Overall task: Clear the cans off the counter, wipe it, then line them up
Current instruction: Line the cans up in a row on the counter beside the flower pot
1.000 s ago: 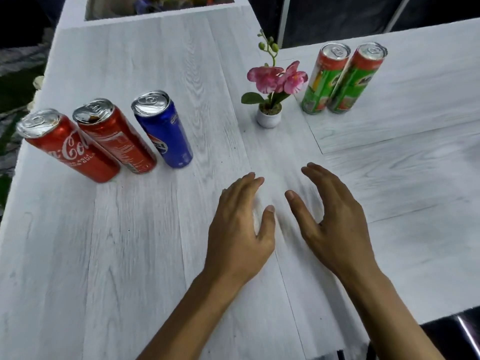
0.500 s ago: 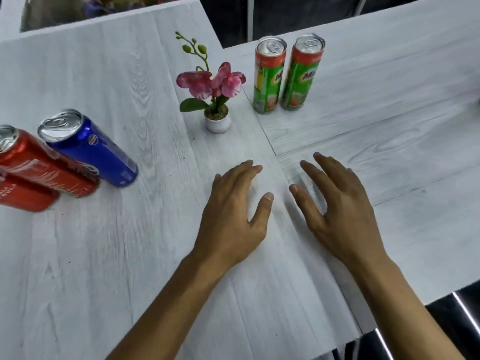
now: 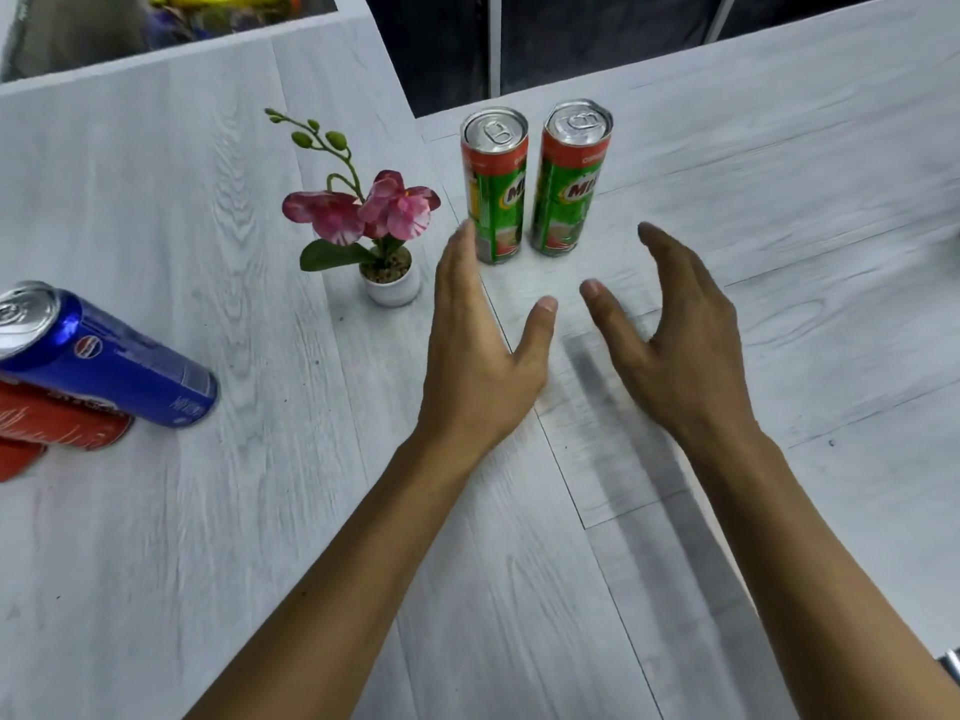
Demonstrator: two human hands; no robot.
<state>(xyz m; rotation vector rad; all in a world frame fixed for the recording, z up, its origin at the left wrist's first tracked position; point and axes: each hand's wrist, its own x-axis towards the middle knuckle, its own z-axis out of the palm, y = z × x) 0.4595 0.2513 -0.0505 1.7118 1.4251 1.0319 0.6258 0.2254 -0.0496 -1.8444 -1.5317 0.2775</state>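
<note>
Two green and red Milo cans stand side by side on the white wood counter (image 3: 779,210), the left Milo can (image 3: 496,184) and the right Milo can (image 3: 571,179). My left hand (image 3: 480,350) is open, its fingertips just beside the left can's base. My right hand (image 3: 675,345) is open, a little in front and to the right of the right can. Neither hand holds anything. At the left edge stand a blue Pepsi can (image 3: 104,361) and a red can (image 3: 57,423), with another red can (image 3: 13,459) mostly cut off.
A small white pot with a pink orchid (image 3: 382,236) stands just left of my left hand and the Milo cans. A seam between two counter tops runs under my hands. A dark gap lies behind the cans, and a bin of colourful items (image 3: 208,13) at the back left.
Both hands have moved forward toward the two Milo cans and spread wider. The view has shifted right, so the red and blue cans slid to the left edge.
</note>
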